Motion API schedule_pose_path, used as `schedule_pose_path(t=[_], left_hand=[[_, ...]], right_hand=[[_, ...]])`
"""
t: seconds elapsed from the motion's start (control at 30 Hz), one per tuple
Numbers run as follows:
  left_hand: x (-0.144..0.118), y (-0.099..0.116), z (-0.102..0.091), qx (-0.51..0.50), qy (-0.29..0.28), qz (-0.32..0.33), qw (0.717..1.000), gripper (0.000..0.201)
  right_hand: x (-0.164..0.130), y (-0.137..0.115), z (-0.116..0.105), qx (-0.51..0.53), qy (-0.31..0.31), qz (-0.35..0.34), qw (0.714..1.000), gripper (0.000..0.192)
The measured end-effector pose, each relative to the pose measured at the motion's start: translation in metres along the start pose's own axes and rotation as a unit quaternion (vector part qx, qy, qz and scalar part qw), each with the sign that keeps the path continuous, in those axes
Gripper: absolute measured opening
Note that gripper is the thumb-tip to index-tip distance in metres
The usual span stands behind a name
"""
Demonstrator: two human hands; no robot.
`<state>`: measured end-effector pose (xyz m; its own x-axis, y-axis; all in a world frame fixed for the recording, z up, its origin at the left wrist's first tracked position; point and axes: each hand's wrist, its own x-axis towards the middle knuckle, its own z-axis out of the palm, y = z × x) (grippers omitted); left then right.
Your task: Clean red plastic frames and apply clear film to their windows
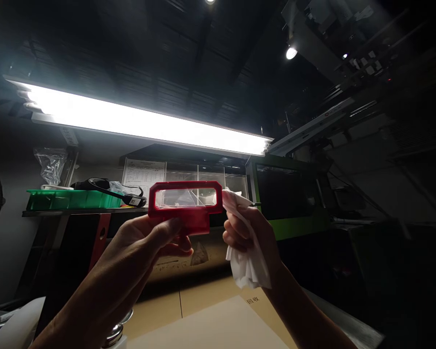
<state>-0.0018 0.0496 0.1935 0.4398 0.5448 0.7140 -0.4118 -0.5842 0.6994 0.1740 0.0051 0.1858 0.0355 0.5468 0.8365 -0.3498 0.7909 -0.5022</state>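
A red plastic frame (196,224) with a clear, see-through window is held up below the bright lamp. My left hand (152,237) grips its lower part, thumb in front and fingers behind. My right hand (252,228) is closed around a crumpled white cloth (249,266), which hangs down below the fist. The top of the cloth and the fingertips are at the frame's right end; whether they press on it I cannot tell.
A long tube lamp (148,118) spans the space above. Behind, a shelf carries a green tray (72,199), a black strapped device (134,199) and a printed sheet (145,174). Cardboard (160,310) lies below my hands. A green-and-black machine (287,194) stands to the right.
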Motion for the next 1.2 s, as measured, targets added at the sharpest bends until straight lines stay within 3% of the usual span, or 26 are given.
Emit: schedule_pose_path(t=[0.2,0.37,0.43,0.47,0.53,0.6,0.63,0.87,0.93,1.0,1.03,1.13,1.2], left_hand=[[0.001,0.0,-0.005,0.006,0.007,-0.012,1.0,0.034],[0.002,0.0,-0.006,0.042,-0.003,-0.014,0.999,0.038],[0.001,-0.001,-0.005,0.051,-0.001,-0.023,0.998,0.041],[0.001,-0.001,-0.004,0.053,0.003,-0.026,0.998,0.042],[0.001,-0.002,-0.003,0.051,0.011,-0.031,0.998,0.039],[0.001,-0.004,-0.002,0.041,0.011,-0.035,0.999,0.034],[0.001,-0.005,-0.002,0.034,0.009,-0.038,0.999,0.031],[-0.003,-0.006,-0.007,0.033,-0.002,-0.052,0.998,0.033],[-0.004,-0.006,-0.01,0.036,-0.008,-0.048,0.998,0.034],[-0.006,-0.008,-0.014,0.034,-0.013,-0.052,0.998,0.035],[-0.006,-0.01,-0.016,0.031,-0.014,-0.056,0.998,0.035],[-0.008,-0.016,-0.023,0.018,-0.012,-0.057,0.998,0.036],[-0.01,-0.02,-0.026,-0.007,-0.007,-0.062,0.998,0.036]], right_hand=[[-0.008,-0.014,-0.011,-0.062,0.085,-0.104,0.989,0.016],[-0.029,-0.02,-0.014,-0.193,0.144,-0.208,0.948,0.019],[-0.038,-0.018,-0.012,-0.315,0.143,-0.26,0.902,0.021],[-0.041,-0.016,-0.01,-0.392,0.118,-0.304,0.861,0.024],[-0.044,-0.01,-0.008,-0.535,0.025,-0.406,0.74,0.028],[-0.041,-0.004,-0.005,-0.616,-0.06,-0.464,0.633,0.017],[-0.039,-0.001,-0.005,-0.634,-0.08,-0.473,0.607,0.01],[-0.019,0.012,-0.012,-0.705,-0.024,-0.461,0.539,0.019],[-0.017,0.015,-0.015,-0.71,-0.011,-0.439,0.551,0.022],[-0.017,0.017,-0.016,-0.685,-0.003,-0.405,0.606,0.023],[-0.017,0.018,-0.016,-0.657,0.008,-0.381,0.651,0.023],[-0.017,0.016,-0.016,-0.497,0.088,-0.262,0.823,0.025],[-0.013,0.013,-0.014,-0.357,0.144,-0.16,0.909,0.023]])
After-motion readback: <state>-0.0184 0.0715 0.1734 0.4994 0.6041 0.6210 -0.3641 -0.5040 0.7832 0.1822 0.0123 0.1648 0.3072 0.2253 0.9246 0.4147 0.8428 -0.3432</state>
